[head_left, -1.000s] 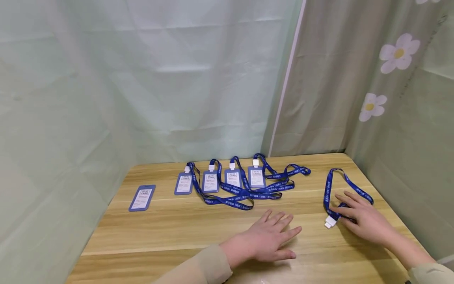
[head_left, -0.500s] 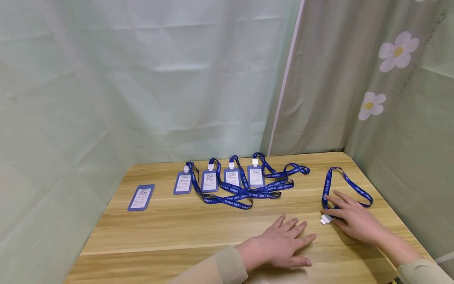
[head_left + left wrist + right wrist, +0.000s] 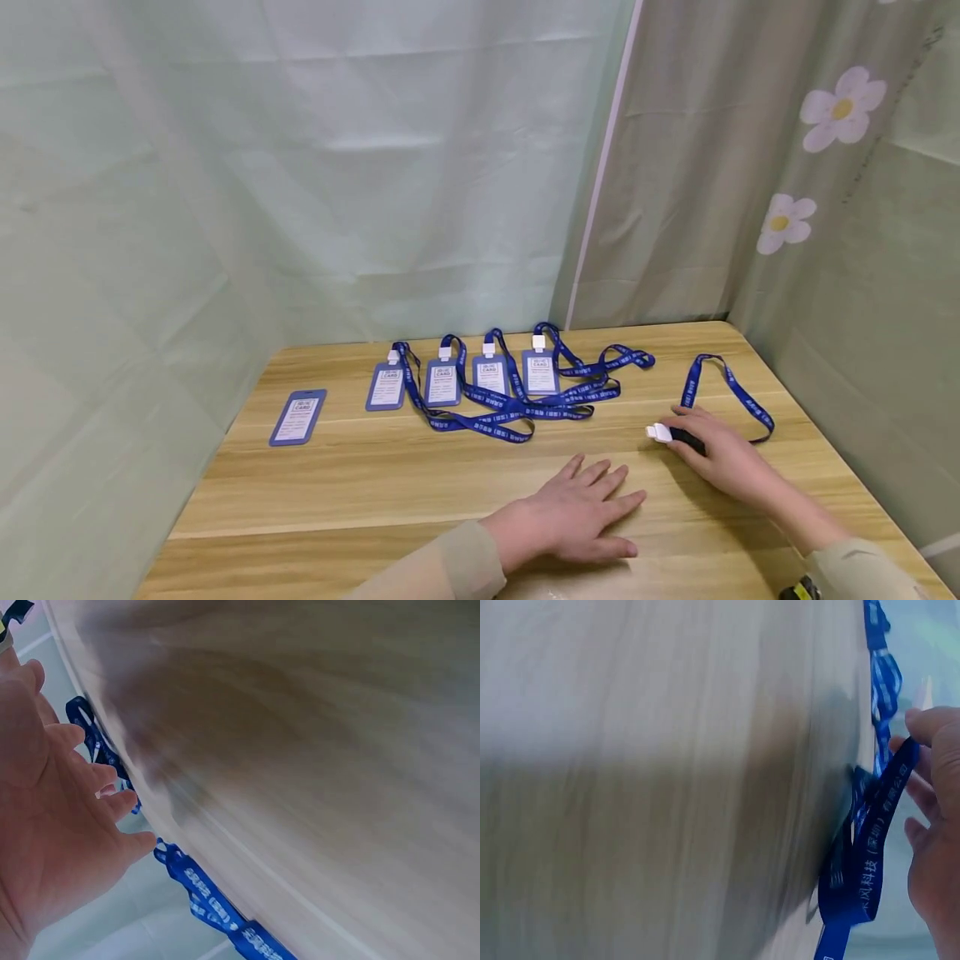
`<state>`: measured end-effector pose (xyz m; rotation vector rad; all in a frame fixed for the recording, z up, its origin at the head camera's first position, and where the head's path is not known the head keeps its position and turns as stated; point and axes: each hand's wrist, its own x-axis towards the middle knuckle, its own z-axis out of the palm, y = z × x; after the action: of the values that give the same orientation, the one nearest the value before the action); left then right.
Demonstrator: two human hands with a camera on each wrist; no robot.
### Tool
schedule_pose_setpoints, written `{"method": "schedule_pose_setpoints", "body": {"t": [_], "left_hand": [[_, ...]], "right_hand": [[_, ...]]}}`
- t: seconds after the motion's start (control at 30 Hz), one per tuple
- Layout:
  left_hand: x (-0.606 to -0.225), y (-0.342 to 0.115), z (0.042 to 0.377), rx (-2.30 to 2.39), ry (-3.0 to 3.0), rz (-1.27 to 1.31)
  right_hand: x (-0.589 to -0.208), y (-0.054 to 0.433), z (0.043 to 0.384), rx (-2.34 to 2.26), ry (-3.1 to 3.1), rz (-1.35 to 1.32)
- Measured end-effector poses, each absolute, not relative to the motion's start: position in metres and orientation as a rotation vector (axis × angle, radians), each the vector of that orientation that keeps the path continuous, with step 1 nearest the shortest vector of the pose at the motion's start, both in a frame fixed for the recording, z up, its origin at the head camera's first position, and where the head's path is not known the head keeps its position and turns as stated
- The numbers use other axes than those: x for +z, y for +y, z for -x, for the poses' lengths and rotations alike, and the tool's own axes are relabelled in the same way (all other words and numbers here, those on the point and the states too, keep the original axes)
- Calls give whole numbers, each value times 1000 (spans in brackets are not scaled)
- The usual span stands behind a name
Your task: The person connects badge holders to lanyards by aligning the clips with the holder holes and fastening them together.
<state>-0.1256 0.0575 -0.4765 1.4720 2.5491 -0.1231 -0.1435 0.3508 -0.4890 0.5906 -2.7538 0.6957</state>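
My right hand (image 3: pixel 720 454) pinches a blue lanyard (image 3: pixel 752 407) just behind its white plastic clip (image 3: pixel 658 432), which points left. The rest of the loop trails on the table behind the fingers. In the right wrist view the printed lanyard strap (image 3: pixel 874 847) hangs folded from between thumb and fingers (image 3: pixel 922 720). With fingers spread and palm down, my left hand (image 3: pixel 573 512) is low over the table near the front and holds nothing. At the far left lies a blue badge holder (image 3: pixel 298 418) with a white card and no strap.
Several blue badge holders (image 3: pixel 387 387) with white clips stand in a row toward the back of the wooden table (image 3: pixel 337 492). Their lanyards (image 3: pixel 495 421) overlap to the right. Pale curtains (image 3: pixel 420 167) enclose the table. A dark device (image 3: pixel 798 590) sits by the right wrist.
My right hand has taken the lanyard's clip end and moved it left and slightly back, dragging the loop along. My left hand went right, then a little back left, staying spread.
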Motion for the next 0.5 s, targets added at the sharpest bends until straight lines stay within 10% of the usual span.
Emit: {"method": "schedule_pose_setpoints", "body": {"t": [0.5], "left_hand": [[-476,20,131,-86,2590,-1436]], "right_hand": [[-500,327,152,276,-2759,-786]]}}
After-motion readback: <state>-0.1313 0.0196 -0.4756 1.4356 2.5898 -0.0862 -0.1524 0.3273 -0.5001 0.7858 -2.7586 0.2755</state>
